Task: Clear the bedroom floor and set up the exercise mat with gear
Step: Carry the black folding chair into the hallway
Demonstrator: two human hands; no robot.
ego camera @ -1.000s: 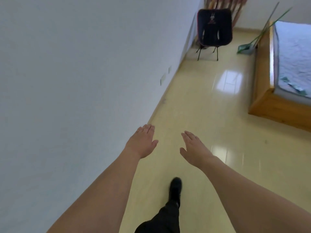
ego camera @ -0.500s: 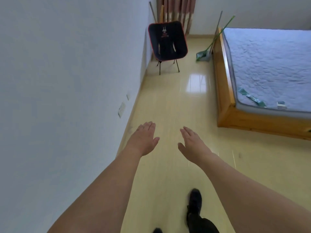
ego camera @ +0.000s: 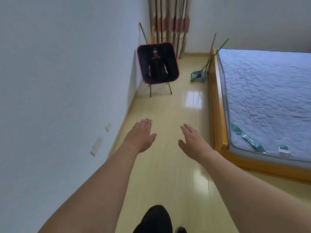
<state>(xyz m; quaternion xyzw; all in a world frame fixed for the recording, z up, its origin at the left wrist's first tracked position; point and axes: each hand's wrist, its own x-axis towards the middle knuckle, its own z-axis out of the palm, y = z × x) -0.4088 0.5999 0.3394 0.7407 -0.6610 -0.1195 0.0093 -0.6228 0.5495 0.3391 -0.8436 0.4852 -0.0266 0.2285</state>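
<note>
My left hand [ego camera: 140, 134] and my right hand [ego camera: 191, 140] reach forward over the pale wooden floor [ego camera: 168, 165], fingers straight, both holding nothing. Far ahead a black folding chair [ego camera: 158, 64] with red trim stands on the floor against the left wall. A green-handled broom and grey dustpan [ego camera: 199, 75] lean at the bed's far corner. No exercise mat is in view.
A white wall [ego camera: 58, 98] with sockets [ego camera: 97, 145] runs along my left. A wooden-framed bed [ego camera: 217, 106] with a blue quilted mattress [ego camera: 269, 98] fills the right. Striped curtains [ego camera: 170, 27] hang at the far end, with sticks leaning beside them. My dark shoe [ego camera: 154, 219] shows below.
The view has swung and advanced along the corridor between wall and bed; the chair and bed appear nearer. Both hands stay stretched forward and empty.
</note>
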